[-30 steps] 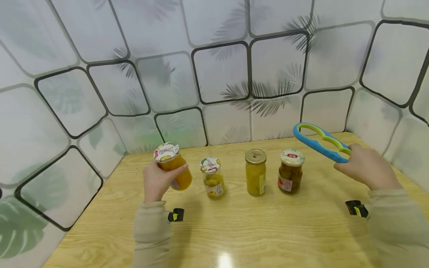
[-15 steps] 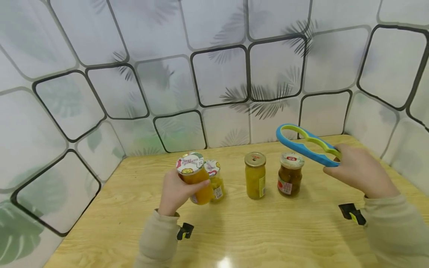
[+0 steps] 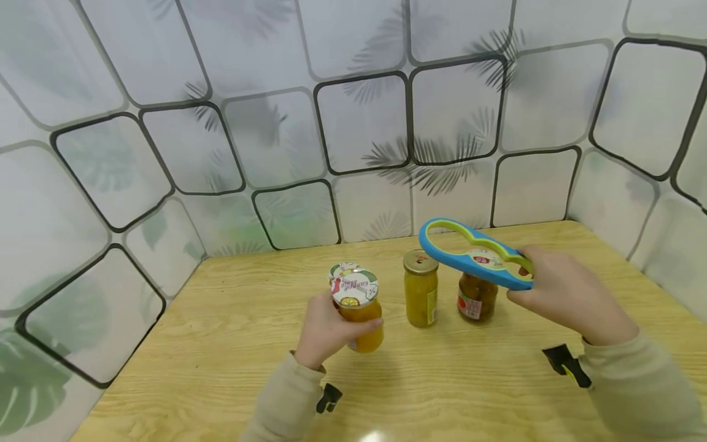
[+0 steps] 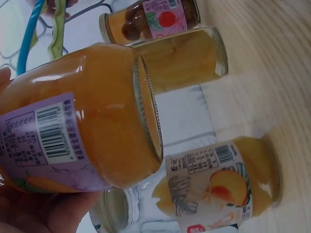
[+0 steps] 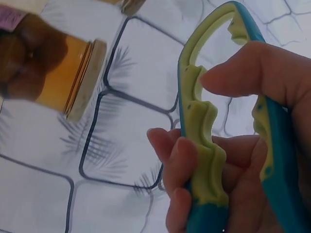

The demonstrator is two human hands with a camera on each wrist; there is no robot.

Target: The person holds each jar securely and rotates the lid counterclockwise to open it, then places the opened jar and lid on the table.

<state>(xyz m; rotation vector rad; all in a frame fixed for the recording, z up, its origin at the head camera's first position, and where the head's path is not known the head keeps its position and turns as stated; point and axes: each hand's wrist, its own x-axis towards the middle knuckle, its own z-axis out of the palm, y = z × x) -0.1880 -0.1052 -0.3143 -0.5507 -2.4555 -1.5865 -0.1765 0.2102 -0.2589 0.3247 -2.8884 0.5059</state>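
Head view: left hand (image 3: 326, 331) curled round an orange jar (image 3: 360, 307), right hand (image 3: 571, 298) curled round a blue-and-green tool (image 3: 472, 266).

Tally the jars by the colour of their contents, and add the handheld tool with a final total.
Orange jar: 1
Yellow jars: 2
Brown jar: 1
Blue-and-green tool: 1
Total: 5

You face small booth-like nook; home or workplace, cannot tell. Wood-grain bench (image 3: 453, 387) spreads from your 6 o'clock. Wall covering (image 3: 367, 129) bends round at 10, 12 and 2 o'clock, printed with rounded outlines, palm-like leaves (image 3: 442, 162).
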